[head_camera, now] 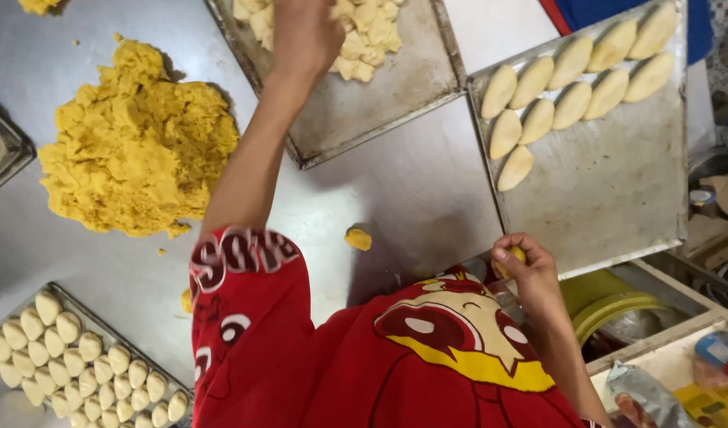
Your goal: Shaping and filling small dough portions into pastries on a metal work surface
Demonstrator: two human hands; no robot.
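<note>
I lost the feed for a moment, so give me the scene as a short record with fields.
left hand: left hand reaches into the tray of pale dough pieces
right hand: right hand closed on a small yellow filling ball
filling: yellow filling heap on the steel table
shaped pieces: oval pieces on the right tray; small pieces on the lower-left tray

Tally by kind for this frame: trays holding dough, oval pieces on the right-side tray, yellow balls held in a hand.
Trays holding dough: 3
Oval dough pieces on the right-side tray: 11
Yellow ball in the grip of the right hand: 1
Total: 15
</note>
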